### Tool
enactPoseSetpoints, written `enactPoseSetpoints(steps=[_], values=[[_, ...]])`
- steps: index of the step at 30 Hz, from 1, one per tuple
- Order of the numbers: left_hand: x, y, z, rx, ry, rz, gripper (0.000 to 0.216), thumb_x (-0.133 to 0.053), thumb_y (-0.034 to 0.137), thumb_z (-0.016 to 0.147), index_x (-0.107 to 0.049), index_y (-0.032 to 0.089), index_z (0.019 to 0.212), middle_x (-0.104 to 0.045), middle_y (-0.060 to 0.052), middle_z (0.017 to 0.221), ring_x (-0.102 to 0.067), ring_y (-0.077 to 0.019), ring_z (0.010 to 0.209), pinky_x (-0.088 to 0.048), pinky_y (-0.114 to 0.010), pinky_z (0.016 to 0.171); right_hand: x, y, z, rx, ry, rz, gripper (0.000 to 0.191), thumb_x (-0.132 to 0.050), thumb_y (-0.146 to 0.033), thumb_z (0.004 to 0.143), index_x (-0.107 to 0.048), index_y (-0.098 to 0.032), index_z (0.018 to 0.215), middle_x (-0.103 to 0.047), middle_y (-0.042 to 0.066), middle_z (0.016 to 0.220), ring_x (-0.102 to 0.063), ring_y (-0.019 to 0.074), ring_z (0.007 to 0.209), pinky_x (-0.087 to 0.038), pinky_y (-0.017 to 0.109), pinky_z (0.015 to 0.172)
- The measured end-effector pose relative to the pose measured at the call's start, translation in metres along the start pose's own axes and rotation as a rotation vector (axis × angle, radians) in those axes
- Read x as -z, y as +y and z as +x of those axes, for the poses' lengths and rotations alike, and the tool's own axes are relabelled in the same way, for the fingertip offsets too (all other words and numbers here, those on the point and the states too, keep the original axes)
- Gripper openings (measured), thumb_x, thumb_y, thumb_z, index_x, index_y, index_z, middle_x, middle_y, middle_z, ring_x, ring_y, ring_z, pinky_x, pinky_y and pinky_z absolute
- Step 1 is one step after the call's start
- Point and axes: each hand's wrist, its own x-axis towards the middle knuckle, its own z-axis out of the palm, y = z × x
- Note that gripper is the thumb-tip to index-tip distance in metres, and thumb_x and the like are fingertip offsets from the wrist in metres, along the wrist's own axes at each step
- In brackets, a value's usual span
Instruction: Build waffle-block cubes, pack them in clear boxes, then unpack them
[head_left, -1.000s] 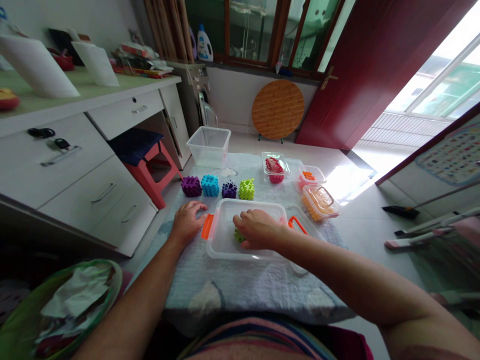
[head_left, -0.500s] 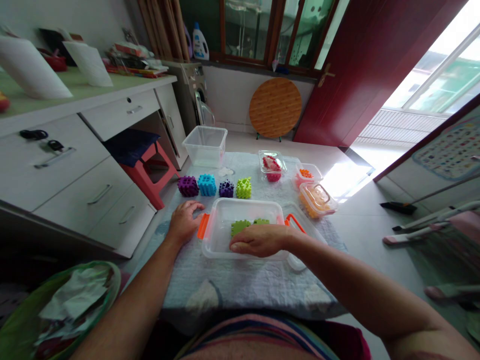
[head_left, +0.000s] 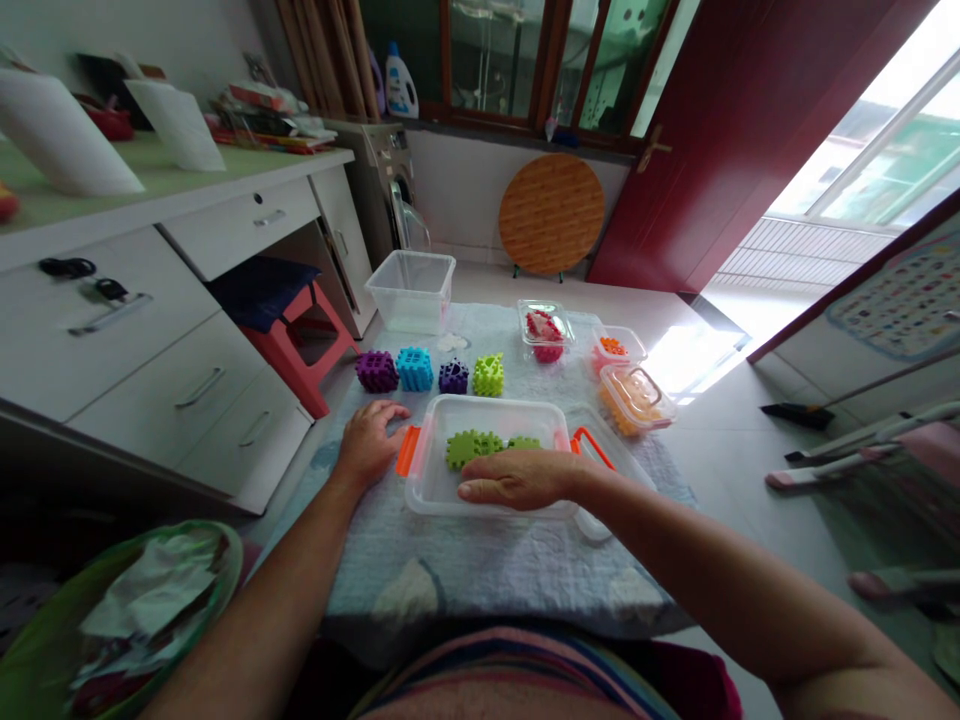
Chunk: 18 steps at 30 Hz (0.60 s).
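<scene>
A clear plastic box [head_left: 450, 495] with orange handles lies on a pale quilted cloth in front of me. Green toothed plastic pieces [head_left: 474, 446] lie inside it. My right hand [head_left: 517, 478] reaches into the box beside them, fingers curled inward; whether it holds a piece is hidden. My left hand [head_left: 369, 440] rests flat on the cloth, touching the box's left orange handle [head_left: 408, 452]. Behind the box stands a row of built cubes: purple [head_left: 376, 371], blue [head_left: 415, 368], dark purple [head_left: 453, 377] and lime green [head_left: 488, 375].
An empty clear tub [head_left: 411, 289] stands at the cloth's far left. Small lidded containers hold red [head_left: 544, 330], orange [head_left: 616, 349] and yellow-orange pieces [head_left: 634, 396]. A white drawer unit [head_left: 150, 330] and red stool [head_left: 296, 340] are to the left. A green basin with paper [head_left: 112, 620] sits near left.
My right hand has drawn back from the middle of the box to its near side, uncovering more green pieces. The left hand has stayed at the handle.
</scene>
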Motion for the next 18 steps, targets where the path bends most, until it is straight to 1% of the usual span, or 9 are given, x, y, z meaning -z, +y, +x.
enactPoseSetpoints(steps=[2,4,6,7,8,10,13,15,18], values=[[0.000,0.000,0.000,-0.001,0.001,0.000,0.029,-0.052,0.033,0.078,-0.070,0.021,0.097,-0.065,-0.007,0.114,-0.059,-0.0262,0.109,-0.042,-0.039,0.103,0.004,-0.001,0.000,-0.002,0.015,-0.078,0.030,-0.045,-0.035,0.098,-0.068,-0.015,0.102,-0.071,0.008,0.099,-0.064,0.0170,0.084,-0.046,0.026,0.073],[0.000,0.000,0.000,0.002,0.002,0.003,0.029,-0.052,0.033,0.078,-0.070,0.021,0.098,-0.065,-0.007,0.115,-0.059,-0.0263,0.109,-0.042,-0.040,0.103,0.010,-0.003,0.001,0.005,0.079,-0.150,0.024,-0.047,-0.024,0.096,-0.069,-0.015,0.101,-0.072,0.007,0.097,-0.064,0.0169,0.082,-0.045,0.027,0.072],[0.000,0.000,0.000,0.011,0.001,0.009,0.030,-0.052,0.033,0.078,-0.070,0.021,0.098,-0.065,-0.007,0.115,-0.059,-0.0265,0.109,-0.043,-0.040,0.103,0.016,-0.005,0.007,0.021,0.159,-0.225,0.024,-0.048,-0.014,0.092,-0.069,-0.015,0.104,-0.072,0.007,0.100,-0.064,0.0171,0.085,-0.045,0.027,0.076],[0.000,0.001,0.000,0.013,0.000,0.012,0.030,-0.052,0.033,0.078,-0.070,0.021,0.098,-0.065,-0.007,0.115,-0.059,-0.0265,0.108,-0.043,-0.039,0.102,0.019,-0.005,0.011,0.045,0.175,-0.277,0.026,-0.049,-0.010,0.090,-0.069,-0.015,0.106,-0.072,0.007,0.103,-0.064,0.0174,0.090,-0.044,0.027,0.079],[0.000,0.001,0.000,0.014,-0.001,0.013,0.030,-0.052,0.034,0.078,-0.070,0.021,0.098,-0.065,-0.007,0.115,-0.059,-0.0265,0.108,-0.043,-0.039,0.102,0.020,-0.005,0.016,0.082,0.168,-0.341,0.028,-0.050,-0.006,0.088,-0.069,-0.014,0.107,-0.072,0.008,0.108,-0.064,0.0179,0.095,-0.044,0.027,0.082],[0.000,0.001,0.000,0.011,-0.003,0.012,0.031,-0.052,0.035,0.078,-0.070,0.020,0.098,-0.066,-0.007,0.114,-0.059,-0.0265,0.108,-0.043,-0.039,0.101,0.019,-0.004,0.025,0.171,0.100,-0.482,0.030,-0.053,-0.002,0.083,-0.069,-0.013,0.107,-0.069,0.010,0.117,-0.062,0.0190,0.104,-0.043,0.029,0.087],[0.000,0.000,0.000,0.002,-0.002,0.008,0.031,-0.052,0.035,0.078,-0.070,0.020,0.098,-0.066,-0.007,0.114,-0.059,-0.0267,0.108,-0.044,-0.039,0.101,0.011,0.000,0.036,0.205,0.028,-0.624,0.027,-0.055,-0.005,0.084,-0.070,-0.014,0.104,-0.067,0.011,0.118,-0.063,0.0201,0.101,-0.044,0.032,0.086],[-0.001,-0.001,0.001,0.001,0.004,0.008,0.030,-0.053,0.035,0.078,-0.070,0.021,0.098,-0.066,-0.007,0.114,-0.059,-0.0268,0.108,-0.043,-0.039,0.101,0.007,0.003,0.039,0.182,0.031,-0.648,0.027,-0.053,-0.006,0.085,-0.070,-0.014,0.104,-0.067,0.010,0.118,-0.063,0.0199,0.096,-0.044,0.033,0.084],[-0.002,-0.002,0.001,-0.002,0.009,0.009,0.030,-0.053,0.034,0.078,-0.071,0.021,0.098,-0.065,-0.007,0.114,-0.059,-0.0270,0.108,-0.043,-0.039,0.101,0.006,0.008,0.037,0.188,0.058,-0.609,0.029,-0.053,-0.005,0.084,-0.069,-0.014,0.106,-0.067,0.010,0.120,-0.063,0.0199,0.096,-0.044,0.033,0.086]])
